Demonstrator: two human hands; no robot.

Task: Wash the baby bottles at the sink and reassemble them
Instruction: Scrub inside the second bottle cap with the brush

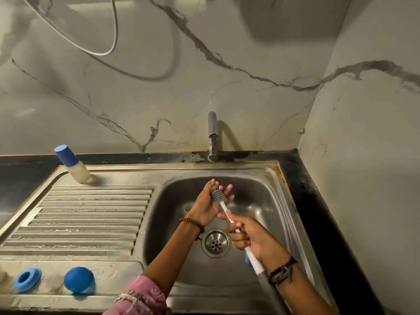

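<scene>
1. Over the sink [261,178], set in a dark worktop [318,201] that meets the wall at the back and on the right, both hands work above the basin; its steel walls close the space on all sides, leaving open room only upward and toward the person.
2. Left of the basin the ribbed drainboard [91,214] offers the nearest flat room for setting things down.
3. At the drainboard's far corner stands a bottle [73,165] with a blue cap, well apart from both hands and up-left of them; the left hand is the nearer.
4. The brush [229,217] runs on a slant, its long axis from lower right up to upper left, grey head farthest from the person.
5. The right hand [250,239] is closed round the white handle.
6. The left hand [210,204] cups the bristle head, fingers loosely curled about it, directly below the tap [213,135]; no water is seen running.
7. On the sink's near ledge lie a blue ring [27,278] and a blue dome cap [79,280], just beside each other, below-left of the left forearm.
</scene>
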